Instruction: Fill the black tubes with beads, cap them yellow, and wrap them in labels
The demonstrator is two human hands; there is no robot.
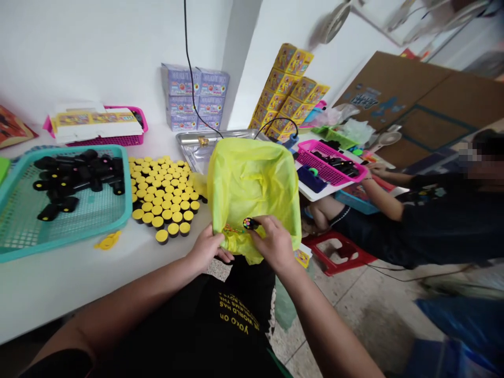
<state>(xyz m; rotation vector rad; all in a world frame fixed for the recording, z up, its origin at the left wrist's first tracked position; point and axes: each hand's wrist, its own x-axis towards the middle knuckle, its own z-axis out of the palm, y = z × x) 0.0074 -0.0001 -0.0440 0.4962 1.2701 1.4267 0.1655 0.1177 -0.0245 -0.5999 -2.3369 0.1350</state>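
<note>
A basket lined with a yellow plastic bag (pixel 252 157) is tilted toward me at the table's edge. My left hand (pixel 208 248) is closed on its near left rim, gripping the bag's edge. Between the thumb and fingers of my right hand (pixel 274 242) is a small black cylindrical piece (pixel 249 223) with colourful dots on its end, held just over the near rim. Tiny coloured bits (pixel 233 229) lie inside the bag near that rim. Left of the basket, many black round pieces with yellow tops (pixel 165 197) stand packed together on the table.
A teal basket (pixel 128 184) holds black parts at the left, with a yellow plastic piece (pixel 108 240) in front. Purple boxes (pixel 197 97) and yellow boxes (pixel 283 94) are stacked behind, near a metal tray (pixel 189 149). A co-worker (pixel 425 210) sits at right beside a pink basket (pixel 334 163).
</note>
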